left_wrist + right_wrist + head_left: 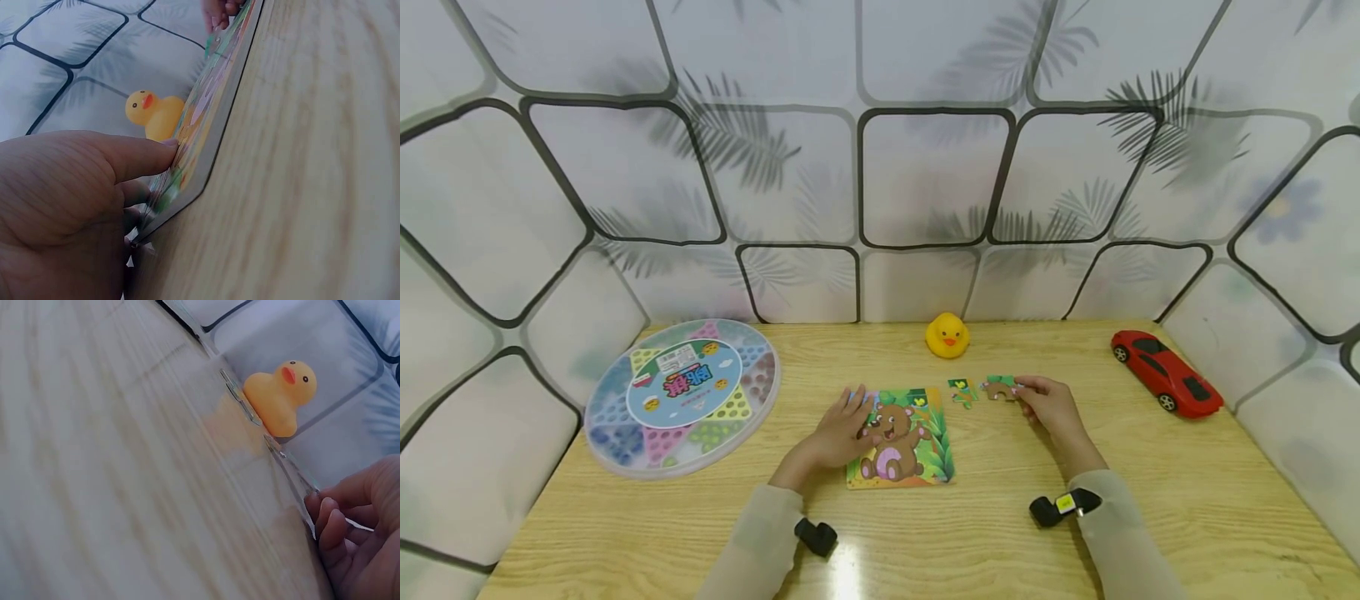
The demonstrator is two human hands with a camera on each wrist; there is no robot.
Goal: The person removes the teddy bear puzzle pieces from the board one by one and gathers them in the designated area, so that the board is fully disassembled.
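Observation:
A bear jigsaw puzzle (891, 446) lies flat on the table in the head view. My left hand (842, 433) rests on its left side, fingers extended over the upper left corner. The left wrist view shows the thumb (147, 156) on the puzzle's surface. To the right of the puzzle, my right hand (1054, 408) pinches a green and brown puzzle piece (1000, 386) by its right end. In the right wrist view that piece (292, 475) is tilted, one side raised toward the fingers. A loose puzzle piece (961, 390) lies between it and the puzzle.
A yellow rubber duck (948, 336) sits at the back of the table (955, 542). At the right is a red toy car (1167, 373). A round board game in clear packaging (683, 396) lies at the left. Patterned fabric walls (932, 179) enclose the back and sides.

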